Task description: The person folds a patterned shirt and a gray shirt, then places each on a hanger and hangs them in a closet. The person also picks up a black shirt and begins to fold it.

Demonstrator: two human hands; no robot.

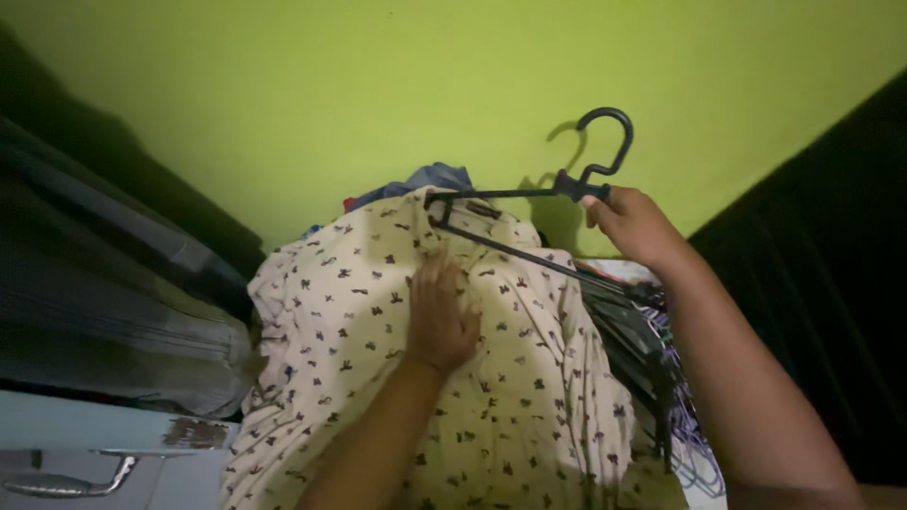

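Note:
A cream garment (350,331) with small dark prints lies spread over a pile of clothes. My left hand (439,316) rests flat on it, fingers pressing into the fabric near its top. My right hand (631,225) grips a black plastic hanger (529,203) at the base of its hook, and the hanger's left end pokes into the garment's upper edge. The hook stands up against the green wall.
A bundle of dark hangers (642,331) lies to the right of the garment. Blue clothing (430,179) shows behind the pile. A grey bag (113,312) sits at left above a pale drawer with a metal handle (66,484). The green wall (378,85) is behind.

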